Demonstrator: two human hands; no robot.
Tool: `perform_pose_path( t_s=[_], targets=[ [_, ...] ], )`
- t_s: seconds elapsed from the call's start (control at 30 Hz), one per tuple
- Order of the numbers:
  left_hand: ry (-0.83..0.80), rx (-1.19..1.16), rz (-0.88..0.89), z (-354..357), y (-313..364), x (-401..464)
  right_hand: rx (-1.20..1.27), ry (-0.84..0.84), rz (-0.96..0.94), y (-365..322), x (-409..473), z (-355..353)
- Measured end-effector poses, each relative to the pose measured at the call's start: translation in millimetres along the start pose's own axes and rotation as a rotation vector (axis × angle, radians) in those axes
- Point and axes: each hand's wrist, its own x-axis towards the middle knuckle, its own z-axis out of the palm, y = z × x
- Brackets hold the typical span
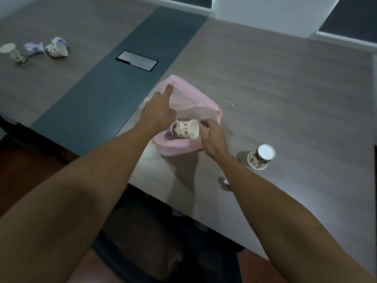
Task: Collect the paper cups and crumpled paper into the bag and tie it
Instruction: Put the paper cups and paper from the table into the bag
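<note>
Our left hand reaches forward over the pink bag, index finger stretched to the far rim and holding the mouth wide; whether the other fingers pinch the plastic we cannot tell. Our right hand sits at the bag's right edge, fingers curled, apparently pinching the rim there, though the film is too thin to see clearly in the grip.

Between our hands a spotted paper cup lies on its side inside the bag, its long axis running left to right, open mouth toward our right hand. Something pale shows beneath it, perhaps crumpled paper.

Just outside our right hand, toward us, a second cup stands upside down on the tabletop. That is the nearest piece left, and the right hand is clearly the closer one to it. A small scrap lies beside our right forearm.

Well beyond our left hand, far to the left, two more cups and two paper wads wait together; the left hand would need a long reach. The collecting looks under halfway, and tying is not yet begun.
</note>
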Motion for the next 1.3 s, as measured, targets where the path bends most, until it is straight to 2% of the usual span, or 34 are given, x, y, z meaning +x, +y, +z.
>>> perform_pose_path(
  t_s=[0.1, 0.17, 0.27, 0.33, 0.4, 0.5, 0.6, 0.73, 0.8, 0.87, 0.97, 1.13, 1.3],
  targets=[
    [-0.004, 0.004, 0.004, 0.3, 3.9, -3.3, -0.135, 0.127, 0.042, 9.3, 0.6, -31.3],
    [-0.003, 0.006, 0.008, 1.0, 5.2, -4.3, -0.348, 0.163, 0.069, 23.0, 0.8, -57.8],
    [0.008, 0.015, 0.029, 2.4, 2.3, -4.8, -0.68, -0.041, 0.265, 43.1, -5.0, -93.7],
    [0.025, 0.032, 0.046, 2.8, 0.0, -6.2, -0.802, -0.209, 0.41, 54.7, -12.1, -107.7],
    [0.044, 0.047, 0.059, 2.3, 0.1, -9.6, -0.847, -0.29, 0.494, 66.6, -18.2, -115.2],
    [0.096, 0.085, 0.089, -1.3, -0.3, -15.0, -0.828, -0.291, 0.536, 74.5, -21.1, -118.2],
    [0.119, 0.137, 0.151, -5.0, -5.6, -15.5, -0.729, -0.127, 0.479, 65.5, -14.8, -120.9],
    [0.072, 0.166, 0.204, -9.0, -17.4, -8.3, -0.173, 0.089, 0.366, 29.3, 11.8, -114.0],
    [0.062, 0.162, 0.208, -11.8, -19.5, -5.1, 0.183, 0.092, 0.379, 8.2, 21.9, -102.9],
    [0.054, 0.158, 0.211, -12.9, -20.2, -3.0, 0.327, 0.021, 0.367, -5.9, 25.1, -87.1],
    [0.056, 0.152, 0.226, -12.8, -20.6, -0.6, 0.287, -0.075, 0.337, -19.0, 23.6, -60.6],
    [0.074, 0.144, 0.25, -9.1, -22.1, -0.1, 0.331, -0.126, 0.384, -21.6, 29.7, -21.4],
    [0.066, 0.137, 0.227, -7.8, -19.5, -0.8, 0.094, -0.123, 0.427, -15.7, 29.6, -19.7]
  ],
)
